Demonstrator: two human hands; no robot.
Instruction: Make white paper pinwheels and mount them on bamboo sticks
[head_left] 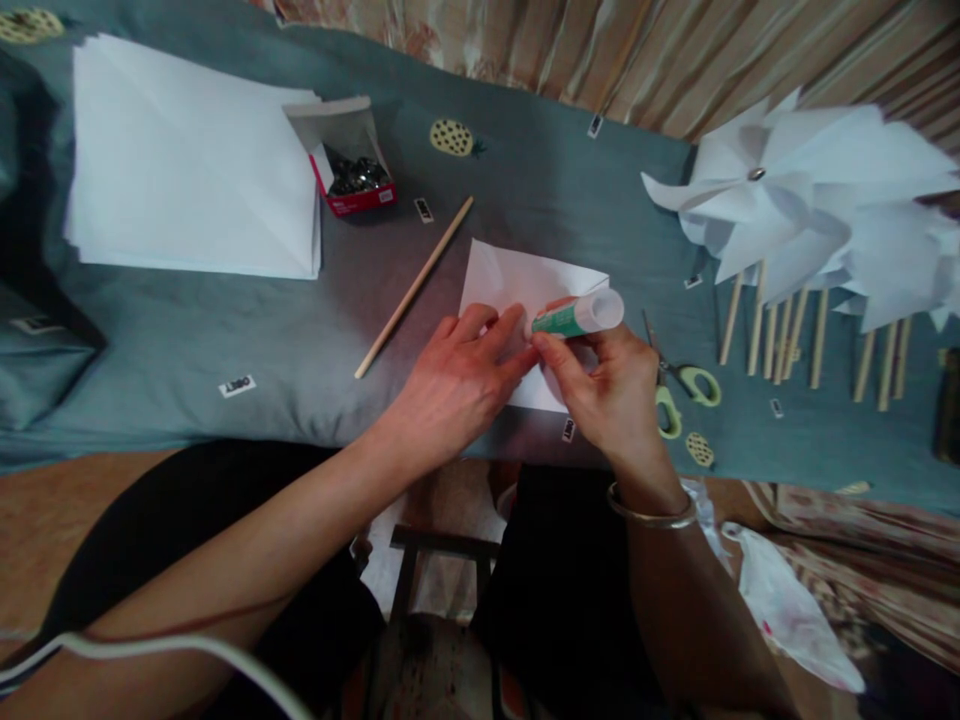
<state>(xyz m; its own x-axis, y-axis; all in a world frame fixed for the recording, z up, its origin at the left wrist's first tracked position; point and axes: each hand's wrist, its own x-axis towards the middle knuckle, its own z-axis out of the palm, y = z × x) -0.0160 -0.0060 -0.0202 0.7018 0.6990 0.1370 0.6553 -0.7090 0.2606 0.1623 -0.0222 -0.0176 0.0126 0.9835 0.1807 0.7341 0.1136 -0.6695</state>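
Note:
My right hand (611,390) is closed around a glue stick (566,318) with a green label and a white base, tilted so its tip points left and down. The tip meets a small white sheet of paper (517,265) that lies in front of me, creased near its upper right corner. My left hand (465,375) has its bent fingers on that paper, thumb and index finger close to the glue tip. Both hands partly cover the sheet. Just right of my right hand lie scissors (694,383) with light green handles.
A wooden stick (414,288) lies left of the paper. Behind it stands an open red box (361,203) of shiny metal pieces, beside a stack of white paper (195,170). Several paper pinwheels (795,190) on sticks lie at right. A grey-green cloth (300,370) covers the table.

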